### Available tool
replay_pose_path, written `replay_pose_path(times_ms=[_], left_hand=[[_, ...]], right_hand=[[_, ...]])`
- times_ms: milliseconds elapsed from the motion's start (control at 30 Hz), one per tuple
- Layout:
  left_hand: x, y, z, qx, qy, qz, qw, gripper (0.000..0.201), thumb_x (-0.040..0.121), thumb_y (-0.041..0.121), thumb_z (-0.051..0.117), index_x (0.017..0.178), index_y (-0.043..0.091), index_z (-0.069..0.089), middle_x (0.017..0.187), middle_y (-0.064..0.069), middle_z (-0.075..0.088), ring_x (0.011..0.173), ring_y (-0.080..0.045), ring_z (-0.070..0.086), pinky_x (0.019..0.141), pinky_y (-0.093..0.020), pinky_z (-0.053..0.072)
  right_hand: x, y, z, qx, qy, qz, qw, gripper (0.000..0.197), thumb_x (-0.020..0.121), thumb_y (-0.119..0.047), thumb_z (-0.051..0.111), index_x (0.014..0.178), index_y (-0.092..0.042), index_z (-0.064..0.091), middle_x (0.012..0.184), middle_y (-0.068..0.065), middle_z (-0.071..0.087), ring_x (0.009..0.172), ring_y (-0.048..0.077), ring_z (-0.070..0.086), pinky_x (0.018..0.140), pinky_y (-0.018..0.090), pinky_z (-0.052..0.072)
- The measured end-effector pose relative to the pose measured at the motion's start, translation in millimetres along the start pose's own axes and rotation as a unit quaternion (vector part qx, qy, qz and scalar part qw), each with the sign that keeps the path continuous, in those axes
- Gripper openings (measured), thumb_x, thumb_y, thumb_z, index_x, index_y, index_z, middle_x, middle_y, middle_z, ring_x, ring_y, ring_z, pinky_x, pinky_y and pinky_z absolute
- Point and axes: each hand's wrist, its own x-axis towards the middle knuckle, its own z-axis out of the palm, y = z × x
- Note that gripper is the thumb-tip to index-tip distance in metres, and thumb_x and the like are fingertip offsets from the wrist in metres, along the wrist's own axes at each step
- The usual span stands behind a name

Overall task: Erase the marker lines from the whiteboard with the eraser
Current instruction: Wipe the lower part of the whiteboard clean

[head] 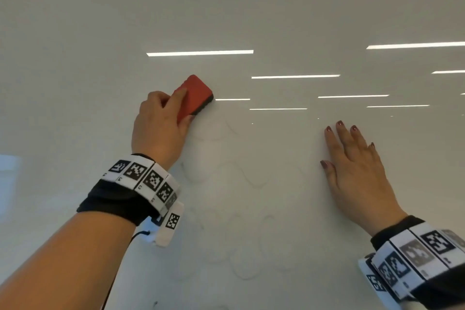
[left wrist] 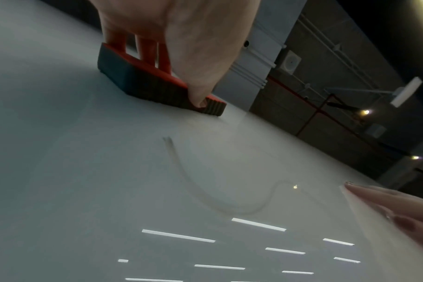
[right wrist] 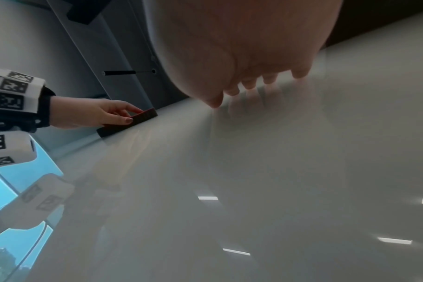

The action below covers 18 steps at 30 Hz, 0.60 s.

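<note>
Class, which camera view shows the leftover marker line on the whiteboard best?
The left wrist view: one faint curved marker line shows clearly, near the eraser. The head view shows only pale loops; the right wrist view shows none.

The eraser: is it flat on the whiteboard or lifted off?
Flat on it. The eraser rests its dark felt side against the whiteboard, gripped by the left hand.
</note>
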Motion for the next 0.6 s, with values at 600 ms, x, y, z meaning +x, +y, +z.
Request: replay_pose_path(times_ms=[600], left_hand=[[-43,54,19,-0.034,-0.036,0.107,0.993,0.062,0.075,0.026,0.072,0.133,0.021,0.050,0.110,-0.017,0.054,0.091,-0.038,0.054,0.074,-0.043,0.047]], right_hand=[[-5,-4,-10,-0.001,-0.043,0.012,0.999,0.060,0.100,-0.037,0.024,0.152,-0.025,-0.003,0.159,-0.004,-0.008,0.146,0.018,-0.007,0.118,0.036,0.004]])
